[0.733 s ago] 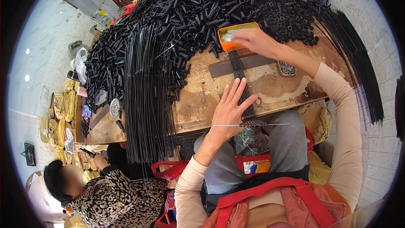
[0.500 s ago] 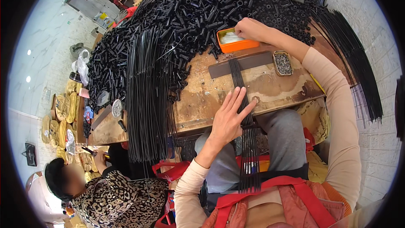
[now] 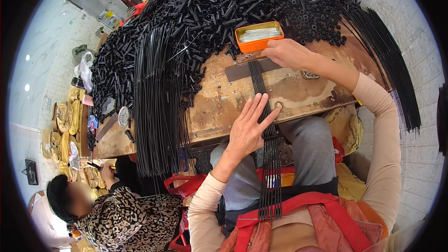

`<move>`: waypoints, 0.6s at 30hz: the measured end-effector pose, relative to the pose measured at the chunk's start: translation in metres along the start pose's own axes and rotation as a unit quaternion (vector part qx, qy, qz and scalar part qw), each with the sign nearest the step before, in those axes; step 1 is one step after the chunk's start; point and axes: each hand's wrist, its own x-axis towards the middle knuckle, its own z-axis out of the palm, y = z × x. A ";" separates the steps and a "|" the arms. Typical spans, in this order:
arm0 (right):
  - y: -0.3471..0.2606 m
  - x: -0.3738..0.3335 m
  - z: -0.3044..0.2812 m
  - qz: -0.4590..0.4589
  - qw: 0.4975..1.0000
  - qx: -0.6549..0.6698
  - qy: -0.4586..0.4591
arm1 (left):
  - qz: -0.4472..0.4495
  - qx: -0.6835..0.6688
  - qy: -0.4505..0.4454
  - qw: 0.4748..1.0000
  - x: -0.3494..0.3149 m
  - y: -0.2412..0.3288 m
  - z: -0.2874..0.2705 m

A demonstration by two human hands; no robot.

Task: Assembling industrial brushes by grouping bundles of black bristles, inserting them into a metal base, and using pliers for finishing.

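Note:
A row of thin black rods lies side by side, running from a dark flat strip across the table edge to my lap. My left hand rests on these rods with its fingers stretched out, pressing them near the table's front edge. Just beyond the dark strip, my right hand is closed in a pinch by the rods' far ends. Whatever lies between its fingertips is too small to make out. Behind that hand stands an orange open box of thin whitish sticks.
Black tubular parts are heaped over the far table. Long bundles of black rods hang over the edge at left, with more rods at far right. My right wrist partly covers a small tin. Another person sits at lower left.
My right hand has come out of the orange box and moved nearer, to the far ends of the rods. My left hand stays on the rods. The whole view has shifted slightly.

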 end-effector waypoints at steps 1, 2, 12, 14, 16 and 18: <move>-0.003 0.000 -0.002 0.000 1.000 0.001 0.000 | 0.002 0.001 0.001 1.000 0.000 0.000 0.000; -0.007 0.000 -0.005 0.003 1.000 0.005 -0.004 | 0.004 0.001 0.002 1.000 0.000 0.000 -0.001; -0.006 0.005 -0.003 0.000 1.000 -0.005 -0.029 | -0.005 0.004 -0.004 1.000 0.000 0.001 0.001; -0.008 0.004 -0.004 -0.008 0.999 -0.013 -0.029 | -0.001 0.000 -0.002 1.000 -0.002 0.000 0.001; -0.010 0.005 -0.005 -0.015 0.999 -0.020 -0.029 | -0.001 0.006 -0.002 1.000 -0.003 0.000 0.000; -0.012 0.008 -0.006 -0.012 0.999 -0.023 -0.042 | 0.000 0.011 -0.002 1.000 -0.003 0.000 -0.001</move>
